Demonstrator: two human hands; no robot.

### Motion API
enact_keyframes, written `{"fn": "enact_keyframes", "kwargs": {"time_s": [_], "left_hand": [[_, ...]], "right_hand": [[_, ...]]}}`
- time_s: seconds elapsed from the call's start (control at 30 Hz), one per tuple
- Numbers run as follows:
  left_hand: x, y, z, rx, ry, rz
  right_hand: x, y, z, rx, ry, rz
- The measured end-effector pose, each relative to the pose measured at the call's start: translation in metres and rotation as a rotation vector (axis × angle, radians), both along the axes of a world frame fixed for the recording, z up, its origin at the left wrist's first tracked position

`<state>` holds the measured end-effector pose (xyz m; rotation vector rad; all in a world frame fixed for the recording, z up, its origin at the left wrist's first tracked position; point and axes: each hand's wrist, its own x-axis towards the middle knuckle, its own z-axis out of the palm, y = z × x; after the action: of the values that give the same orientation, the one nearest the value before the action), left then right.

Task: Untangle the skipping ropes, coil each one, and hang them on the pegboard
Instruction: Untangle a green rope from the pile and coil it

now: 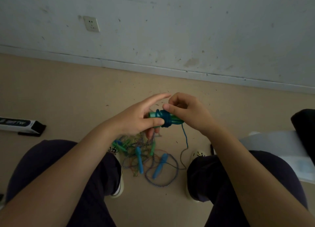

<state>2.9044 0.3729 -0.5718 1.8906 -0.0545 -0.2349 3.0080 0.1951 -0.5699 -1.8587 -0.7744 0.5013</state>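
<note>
While teal rope (165,118) wraps green handles (154,115) mid-frame, left hand (136,119) grips handles, index straight; right hand (185,112) pinches rope.

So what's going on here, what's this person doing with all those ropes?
A seated person is winding a teal rope around green plastic handles held in the left hand, while the right hand pinches the coil. The loose tail of the rope trails to the floor. Between the feet, a tangled pile of ropes with blue handles lies unsorted. No pegboard is in view.
</note>
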Motion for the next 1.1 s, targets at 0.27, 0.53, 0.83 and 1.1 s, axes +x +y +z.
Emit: {"fn": "enact_keyframes", "kwargs": {"time_s": [0.27, 0.53, 0.83, 1.1], "left_hand": [[0.003, 0.002, 0.001, -0.129, -0.056, 0.154], [0.007, 0.003, -0.001, -0.199, -0.114, 0.387], [0.015, 0.004, -0.012, 0.137, -0.082, 0.507], [0.011, 0.002, -0.012, 0.204, 0.08, 0.179]], "right_hand": [[0.005, -0.007, 0.006, 0.151, 0.561, 0.122], [-0.006, 0.004, 0.0, -0.033, 0.322, 0.004], [-0.023, 0.011, 0.015, -0.272, -0.184, 0.07], [-0.001, -0.004, 0.011, -0.191, -0.359, -0.011]]}}
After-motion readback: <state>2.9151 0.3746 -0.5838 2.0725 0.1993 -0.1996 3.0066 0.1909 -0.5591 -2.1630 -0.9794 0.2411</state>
